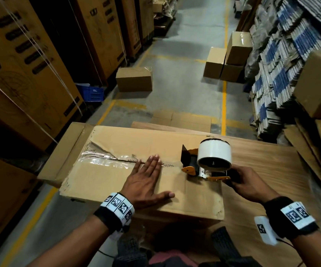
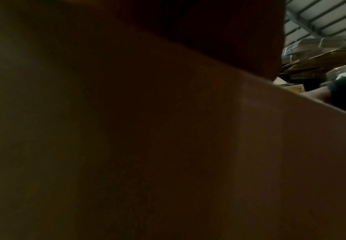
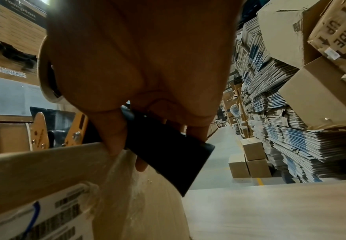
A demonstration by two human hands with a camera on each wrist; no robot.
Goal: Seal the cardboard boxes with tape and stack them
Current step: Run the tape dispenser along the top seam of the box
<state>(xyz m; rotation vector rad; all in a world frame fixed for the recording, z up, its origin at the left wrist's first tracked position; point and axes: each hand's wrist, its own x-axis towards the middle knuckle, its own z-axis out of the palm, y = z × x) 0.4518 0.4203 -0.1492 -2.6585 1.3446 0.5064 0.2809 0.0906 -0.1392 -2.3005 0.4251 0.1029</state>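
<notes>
A worn cardboard box (image 1: pixel 117 182) lies on a wooden table (image 1: pixel 267 162), its centre seam covered on the left by clear tape (image 1: pixel 105 160). My left hand (image 1: pixel 146 180) lies flat on the box top, fingers straight, fingertips on the seam. My right hand (image 1: pixel 246 184) grips the black handle (image 3: pixel 168 154) of a yellow tape dispenser (image 1: pixel 206 166) carrying a white roll (image 1: pixel 214 151). The dispenser sits at the right end of the seam. The left wrist view is dark, filled by the box (image 2: pixel 168 146). In the right wrist view my right hand (image 3: pixel 139 68) curls round the handle.
Tall strapped cartons (image 1: pixel 20 74) line the left of the aisle. Small boxes stand on the floor: one (image 1: pixel 134 79) ahead, a stack (image 1: pixel 231 58) at the right. Bundles of flat cartons (image 1: pixel 283 70) and loose boxes pile up on the right. A blue crate (image 1: pixel 92 92) sits left.
</notes>
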